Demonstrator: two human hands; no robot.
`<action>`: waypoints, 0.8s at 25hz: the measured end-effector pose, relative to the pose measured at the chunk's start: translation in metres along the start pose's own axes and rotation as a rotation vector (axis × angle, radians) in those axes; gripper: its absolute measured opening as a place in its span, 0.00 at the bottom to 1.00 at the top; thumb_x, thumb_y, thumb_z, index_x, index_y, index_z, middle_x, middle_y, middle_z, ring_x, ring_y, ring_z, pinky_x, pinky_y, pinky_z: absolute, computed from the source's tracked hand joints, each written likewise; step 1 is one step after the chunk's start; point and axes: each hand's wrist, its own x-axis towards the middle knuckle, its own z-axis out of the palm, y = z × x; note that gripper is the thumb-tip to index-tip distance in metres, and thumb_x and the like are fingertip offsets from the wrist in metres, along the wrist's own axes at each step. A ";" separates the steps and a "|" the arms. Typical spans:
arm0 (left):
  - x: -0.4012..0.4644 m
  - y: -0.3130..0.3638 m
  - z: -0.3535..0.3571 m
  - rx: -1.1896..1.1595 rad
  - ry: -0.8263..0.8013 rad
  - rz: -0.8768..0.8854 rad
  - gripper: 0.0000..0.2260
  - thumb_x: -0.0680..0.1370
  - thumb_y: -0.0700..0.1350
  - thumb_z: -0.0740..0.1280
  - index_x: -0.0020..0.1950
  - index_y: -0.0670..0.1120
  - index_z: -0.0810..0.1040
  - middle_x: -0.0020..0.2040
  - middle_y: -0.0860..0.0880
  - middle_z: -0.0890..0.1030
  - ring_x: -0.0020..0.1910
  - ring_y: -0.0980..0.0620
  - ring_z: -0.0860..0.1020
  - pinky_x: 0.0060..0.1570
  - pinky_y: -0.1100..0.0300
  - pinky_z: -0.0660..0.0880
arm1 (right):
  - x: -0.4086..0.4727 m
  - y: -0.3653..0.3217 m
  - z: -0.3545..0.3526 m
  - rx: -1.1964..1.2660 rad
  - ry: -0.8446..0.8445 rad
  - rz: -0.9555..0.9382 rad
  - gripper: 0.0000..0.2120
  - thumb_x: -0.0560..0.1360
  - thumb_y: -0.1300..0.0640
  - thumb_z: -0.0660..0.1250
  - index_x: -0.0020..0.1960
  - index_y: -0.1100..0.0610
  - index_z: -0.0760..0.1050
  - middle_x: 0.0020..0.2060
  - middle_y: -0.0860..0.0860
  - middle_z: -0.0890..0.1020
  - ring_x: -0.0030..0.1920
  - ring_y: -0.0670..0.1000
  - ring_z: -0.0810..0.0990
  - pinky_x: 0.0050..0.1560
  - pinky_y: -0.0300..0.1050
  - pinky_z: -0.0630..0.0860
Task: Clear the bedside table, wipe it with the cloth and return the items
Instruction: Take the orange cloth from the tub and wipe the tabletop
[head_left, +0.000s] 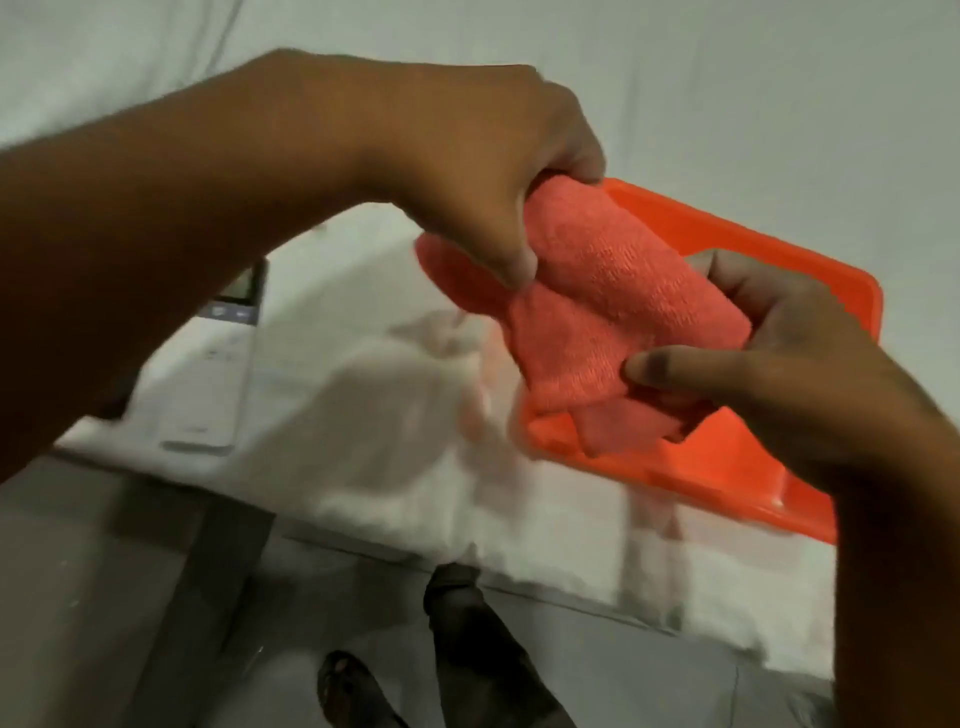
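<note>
Both hands, left hand (498, 171) and right hand (779, 364), pinch the folded cloth (597, 312) above an orange tray (727, 467).

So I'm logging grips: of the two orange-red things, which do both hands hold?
The cloth, soft and folded: left hand pinches its top, right hand its lower end. The rigid tray lies behind it.

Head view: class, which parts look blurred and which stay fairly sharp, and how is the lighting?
Head view: dim, flat lighting without glare; the white remote and bedding smear with motion blur, while the cloth, orange tray, left hand and right hand are clearer.
</note>
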 end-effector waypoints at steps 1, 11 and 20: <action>-0.039 -0.016 -0.002 -0.095 0.021 -0.089 0.12 0.62 0.54 0.76 0.37 0.55 0.74 0.34 0.63 0.80 0.31 0.62 0.78 0.30 0.60 0.70 | 0.002 -0.019 0.014 0.016 -0.111 -0.053 0.15 0.62 0.70 0.77 0.42 0.54 0.79 0.29 0.52 0.81 0.28 0.55 0.80 0.26 0.49 0.79; -0.389 -0.076 0.320 -1.421 0.925 -1.043 0.31 0.66 0.43 0.84 0.68 0.47 0.79 0.54 0.44 0.87 0.48 0.48 0.87 0.49 0.41 0.84 | 0.055 -0.086 0.368 -0.532 -0.791 -0.328 0.10 0.67 0.64 0.76 0.48 0.58 0.81 0.43 0.59 0.86 0.40 0.56 0.85 0.44 0.51 0.83; -0.297 -0.026 0.435 -2.059 1.895 -1.429 0.20 0.61 0.41 0.81 0.51 0.40 0.84 0.49 0.42 0.86 0.48 0.42 0.84 0.56 0.35 0.79 | 0.046 0.036 0.587 -1.299 -0.951 -0.813 0.14 0.75 0.47 0.66 0.54 0.56 0.80 0.53 0.60 0.83 0.55 0.63 0.81 0.55 0.49 0.78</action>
